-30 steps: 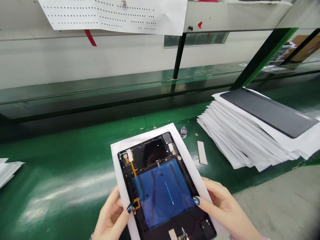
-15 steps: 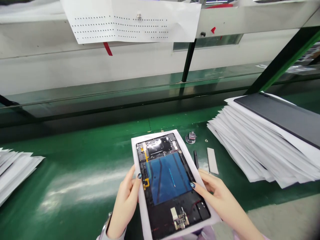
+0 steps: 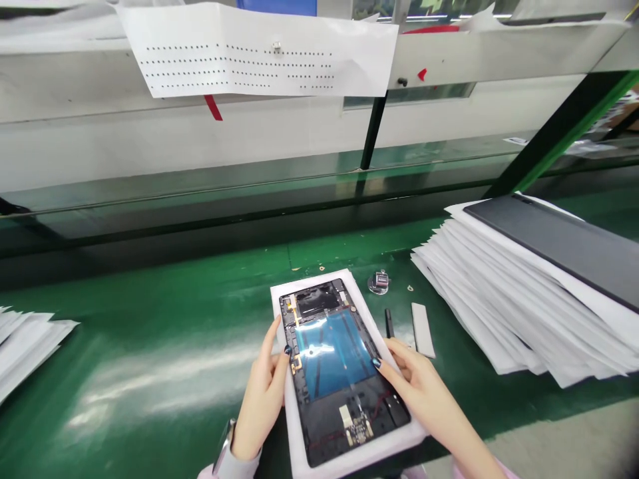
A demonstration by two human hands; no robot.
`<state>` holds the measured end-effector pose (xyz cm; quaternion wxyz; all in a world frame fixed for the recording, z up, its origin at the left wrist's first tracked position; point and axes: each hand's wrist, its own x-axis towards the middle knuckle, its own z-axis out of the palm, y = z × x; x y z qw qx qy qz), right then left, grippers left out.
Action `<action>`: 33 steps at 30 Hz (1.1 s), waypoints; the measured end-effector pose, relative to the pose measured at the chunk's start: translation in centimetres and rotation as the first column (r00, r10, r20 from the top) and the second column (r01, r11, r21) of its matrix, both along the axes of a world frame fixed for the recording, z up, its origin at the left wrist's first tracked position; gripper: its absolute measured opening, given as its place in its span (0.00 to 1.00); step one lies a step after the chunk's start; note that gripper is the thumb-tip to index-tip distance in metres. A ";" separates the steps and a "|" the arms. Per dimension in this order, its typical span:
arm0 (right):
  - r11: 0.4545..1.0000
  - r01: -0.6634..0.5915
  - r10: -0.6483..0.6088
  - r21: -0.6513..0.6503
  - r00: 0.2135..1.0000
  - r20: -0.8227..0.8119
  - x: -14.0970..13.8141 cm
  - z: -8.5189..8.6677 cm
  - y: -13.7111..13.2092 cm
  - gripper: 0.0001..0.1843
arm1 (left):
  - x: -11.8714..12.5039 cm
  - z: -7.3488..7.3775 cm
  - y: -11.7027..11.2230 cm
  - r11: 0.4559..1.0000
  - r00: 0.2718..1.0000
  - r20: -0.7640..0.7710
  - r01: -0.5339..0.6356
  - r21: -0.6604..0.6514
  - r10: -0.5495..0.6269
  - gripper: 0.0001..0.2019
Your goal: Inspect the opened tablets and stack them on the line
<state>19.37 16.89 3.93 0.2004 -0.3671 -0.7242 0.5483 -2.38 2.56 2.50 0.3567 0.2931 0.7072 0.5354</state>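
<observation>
Head view. The open tablet (image 3: 332, 352) lies low in frame, at 6 o'clock, back off, with blue film and small circuit boards showing. It rests on a white foam sheet (image 3: 294, 432), its long axis running from about 11 o'clock to 5 o'clock.

From the tablet, my left hand (image 3: 259, 399) is at 9 o'clock and my right hand (image 3: 424, 392) at 3 o'clock, one along each long side; neither is clearly nearer. The left fingers (image 3: 275, 336) and right fingers (image 3: 394, 356) are slightly spread and reach the long edges. I see no tight pinch, and I cannot tell how much pressure they carry.

At 1 o'clock from the tablet sits a small metal part on a round base (image 3: 379, 281). At 2 o'clock are a black pen (image 3: 389, 323) and a white strip (image 3: 423, 329), then a stack of white sheets (image 3: 499, 313) under a dark grey panel (image 3: 554, 246). A second paper stack (image 3: 24, 346) lies at 9 o'clock on the green workbench (image 3: 150, 346).
</observation>
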 end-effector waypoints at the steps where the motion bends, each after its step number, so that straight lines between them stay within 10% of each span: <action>1: 0.999 0.001 -0.002 -0.052 1.000 -0.021 0.1 0.0 -0.1 0.14 | 0.0 0.0 0.1 1.000 1.000 -0.005 0.007 -0.004 -0.007 0.37; 8: 0.971 0.186 -0.197 0.148 0.978 0.066 0.7 0.4 1.8 0.14 | 0.5 -0.9 -0.7 0.999 0.999 -0.016 -0.033 -0.032 0.032 0.35; 14: 0.737 0.152 -0.416 0.658 0.869 0.266 -2.3 0.1 8.8 0.23 | 1.4 -2.3 -1.7 0.998 0.998 0.036 -0.049 -0.027 0.050 0.36; 27: 0.782 0.212 -0.407 0.586 0.886 0.223 -4.0 -2.7 12.2 0.21 | 1.5 -2.4 -2.0 0.997 0.997 0.049 -0.059 -0.039 0.061 0.37; 33: 0.777 0.183 -0.327 0.603 0.935 0.138 -2.5 0.7 11.6 0.26 | 2.0 -2.1 -2.1 0.988 0.978 0.145 -0.152 -0.011 0.152 0.39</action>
